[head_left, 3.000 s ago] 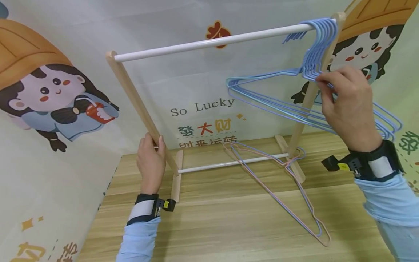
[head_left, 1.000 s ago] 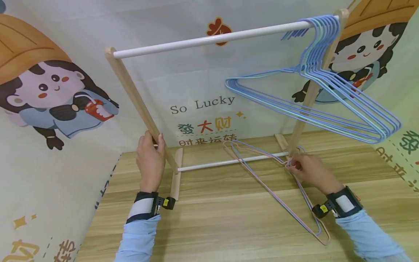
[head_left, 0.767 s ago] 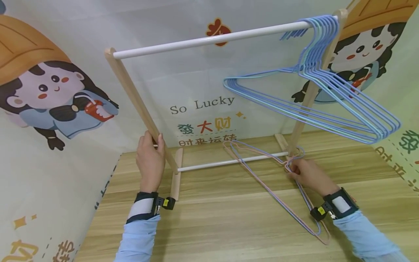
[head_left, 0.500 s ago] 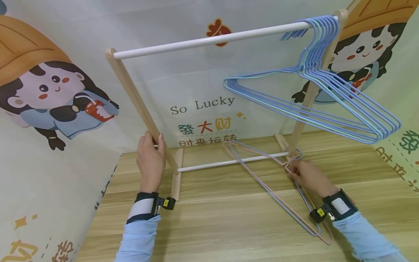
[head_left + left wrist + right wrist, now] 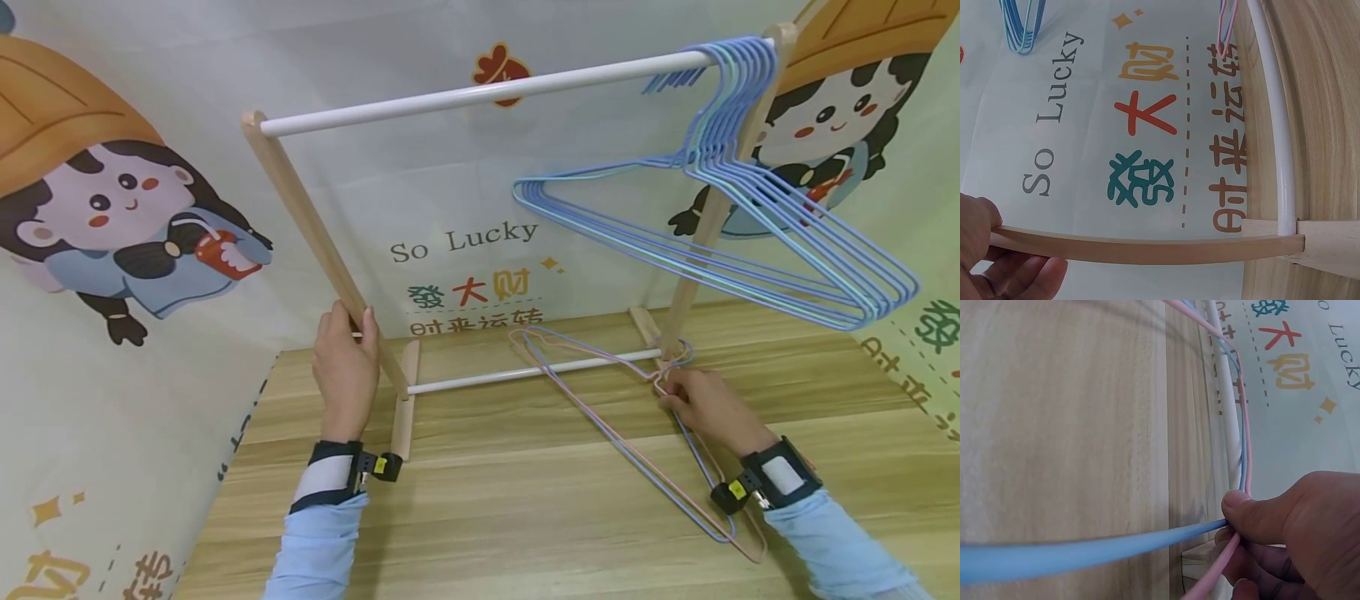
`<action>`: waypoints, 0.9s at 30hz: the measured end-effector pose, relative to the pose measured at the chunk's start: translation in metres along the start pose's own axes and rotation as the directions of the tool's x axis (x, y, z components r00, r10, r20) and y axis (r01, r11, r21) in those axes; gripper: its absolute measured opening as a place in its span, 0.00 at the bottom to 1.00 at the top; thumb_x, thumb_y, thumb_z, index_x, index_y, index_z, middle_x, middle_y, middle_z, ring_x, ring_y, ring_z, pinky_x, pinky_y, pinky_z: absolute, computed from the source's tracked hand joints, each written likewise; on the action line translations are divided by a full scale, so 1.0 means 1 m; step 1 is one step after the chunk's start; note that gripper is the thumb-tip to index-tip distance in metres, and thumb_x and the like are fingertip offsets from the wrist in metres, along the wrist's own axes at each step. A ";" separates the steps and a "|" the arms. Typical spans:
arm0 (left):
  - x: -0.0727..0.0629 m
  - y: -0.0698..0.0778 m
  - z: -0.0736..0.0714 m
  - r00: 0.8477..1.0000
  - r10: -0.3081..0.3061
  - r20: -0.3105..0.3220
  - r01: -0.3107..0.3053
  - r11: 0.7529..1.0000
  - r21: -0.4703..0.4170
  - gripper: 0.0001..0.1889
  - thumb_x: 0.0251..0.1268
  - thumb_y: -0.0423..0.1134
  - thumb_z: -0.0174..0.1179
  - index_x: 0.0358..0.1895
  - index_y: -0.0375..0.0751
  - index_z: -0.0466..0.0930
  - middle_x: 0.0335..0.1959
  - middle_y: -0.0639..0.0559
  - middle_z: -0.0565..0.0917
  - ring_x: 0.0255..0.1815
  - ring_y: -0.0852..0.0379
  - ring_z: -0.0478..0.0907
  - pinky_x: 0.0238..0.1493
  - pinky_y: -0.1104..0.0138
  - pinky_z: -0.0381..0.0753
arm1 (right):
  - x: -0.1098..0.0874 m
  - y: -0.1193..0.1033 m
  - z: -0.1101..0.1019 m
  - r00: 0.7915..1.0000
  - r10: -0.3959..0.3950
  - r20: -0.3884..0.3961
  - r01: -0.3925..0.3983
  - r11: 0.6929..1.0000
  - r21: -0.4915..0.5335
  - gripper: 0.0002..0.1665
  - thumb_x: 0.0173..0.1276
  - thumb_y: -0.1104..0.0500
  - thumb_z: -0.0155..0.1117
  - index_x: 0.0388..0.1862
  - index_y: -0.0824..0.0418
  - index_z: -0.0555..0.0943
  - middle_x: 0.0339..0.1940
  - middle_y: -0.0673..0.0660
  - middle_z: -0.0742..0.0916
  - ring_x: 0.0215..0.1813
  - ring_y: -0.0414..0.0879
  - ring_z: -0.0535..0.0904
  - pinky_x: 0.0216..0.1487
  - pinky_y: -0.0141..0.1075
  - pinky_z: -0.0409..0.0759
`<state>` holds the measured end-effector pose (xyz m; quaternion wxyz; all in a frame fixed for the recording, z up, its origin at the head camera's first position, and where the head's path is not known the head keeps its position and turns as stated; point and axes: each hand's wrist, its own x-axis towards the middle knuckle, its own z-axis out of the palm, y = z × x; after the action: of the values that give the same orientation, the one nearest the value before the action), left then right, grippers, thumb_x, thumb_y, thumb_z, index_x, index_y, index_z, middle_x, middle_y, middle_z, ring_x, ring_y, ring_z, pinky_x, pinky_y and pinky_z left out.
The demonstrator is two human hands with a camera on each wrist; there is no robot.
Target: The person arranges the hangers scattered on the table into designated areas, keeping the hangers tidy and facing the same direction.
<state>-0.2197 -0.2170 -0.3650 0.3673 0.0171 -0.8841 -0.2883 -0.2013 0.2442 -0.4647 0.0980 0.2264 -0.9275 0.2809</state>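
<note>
In the head view my left hand (image 5: 347,375) grips the left wooden upright (image 5: 306,212) of a clothes rack; the left wrist view shows fingers and thumb around it. My right hand (image 5: 716,408) is low at the rack's right foot. It pinches a pink hanger (image 5: 1213,574) and a blue hanger (image 5: 1085,555) at the neck, where their wires meet between thumb and finger. Both hangers lie overlapped, across the lower white rail. Their hooks are beside the right upright's base. Several blue hangers (image 5: 813,229) hang from the right end of the top rail (image 5: 480,97).
The rack stands on a wood-grain table (image 5: 510,500) close to a printed backdrop (image 5: 600,108). A lower white rail (image 5: 480,382) joins its wooden feet (image 5: 403,429). The hanging blue hangers reach out above and behind my right hand.
My right hand has come down from the hanging hangers to the pair on the table and taken hold at their necks. The pink hanger has shifted slightly against the blue one. My left hand stays put.
</note>
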 end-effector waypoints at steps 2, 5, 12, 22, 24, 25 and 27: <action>0.000 0.000 0.000 1.000 0.000 0.001 0.000 1.000 0.000 0.15 0.80 0.44 0.55 0.43 0.31 0.75 0.34 0.39 0.77 0.35 0.41 0.81 0.30 0.51 0.80 | -0.001 -0.001 0.000 1.000 -0.002 -0.005 0.002 1.000 -0.001 0.13 0.62 0.68 0.75 0.27 0.59 0.77 0.22 0.46 0.77 0.24 0.40 0.70 0.24 0.37 0.70; 0.000 0.000 0.000 1.000 0.001 0.001 -0.001 1.000 0.002 0.15 0.80 0.43 0.55 0.43 0.31 0.75 0.34 0.39 0.77 0.35 0.41 0.81 0.30 0.51 0.80 | -0.002 -0.002 -0.001 1.000 0.003 -0.007 -0.003 1.000 -0.002 0.15 0.62 0.67 0.75 0.25 0.58 0.76 0.21 0.46 0.75 0.23 0.40 0.68 0.23 0.36 0.68; 0.000 0.000 0.000 1.000 0.000 0.001 0.000 1.000 0.000 0.15 0.80 0.43 0.55 0.43 0.31 0.75 0.34 0.39 0.77 0.35 0.41 0.81 0.30 0.51 0.81 | -0.004 -0.002 -0.001 1.000 0.014 -0.016 -0.014 1.000 -0.003 0.17 0.64 0.66 0.74 0.23 0.56 0.74 0.20 0.46 0.73 0.22 0.40 0.66 0.21 0.35 0.64; 0.000 0.000 -0.001 1.000 -0.002 -0.003 0.002 1.000 0.002 0.15 0.80 0.44 0.55 0.43 0.31 0.75 0.34 0.39 0.77 0.35 0.41 0.81 0.30 0.51 0.80 | -0.002 -0.002 -0.004 0.998 -0.017 -0.064 0.017 1.000 0.011 0.20 0.67 0.67 0.71 0.21 0.53 0.73 0.18 0.44 0.71 0.20 0.38 0.65 0.20 0.34 0.63; 0.000 0.000 0.000 1.000 -0.002 -0.002 0.002 1.000 0.000 0.15 0.80 0.44 0.55 0.43 0.31 0.75 0.34 0.39 0.77 0.34 0.41 0.81 0.30 0.51 0.80 | -0.001 -0.002 -0.006 0.998 -0.003 -0.061 0.005 1.000 0.029 0.19 0.68 0.67 0.69 0.21 0.54 0.74 0.17 0.44 0.72 0.19 0.38 0.66 0.19 0.34 0.64; 0.000 0.000 0.000 1.000 -0.002 -0.001 0.002 1.000 0.000 0.15 0.80 0.44 0.55 0.43 0.31 0.75 0.34 0.39 0.77 0.34 0.41 0.81 0.30 0.52 0.80 | -0.001 -0.003 -0.006 0.998 0.002 -0.061 0.000 0.999 0.034 0.18 0.68 0.67 0.69 0.21 0.54 0.75 0.17 0.44 0.72 0.19 0.38 0.67 0.19 0.34 0.64; 0.000 -0.001 0.000 1.000 0.001 -0.001 -0.001 1.000 0.001 0.15 0.80 0.44 0.55 0.43 0.31 0.75 0.34 0.39 0.77 0.34 0.41 0.81 0.30 0.52 0.80 | 0.000 -0.003 -0.008 0.998 0.009 -0.063 -0.006 0.999 0.040 0.17 0.68 0.68 0.69 0.22 0.55 0.76 0.17 0.44 0.73 0.19 0.38 0.67 0.19 0.34 0.64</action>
<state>-0.2201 -0.2176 -0.3651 0.3681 0.0171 -0.8840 -0.2877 -0.1990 0.2466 -0.4566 0.1215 0.2160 -0.9190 0.3066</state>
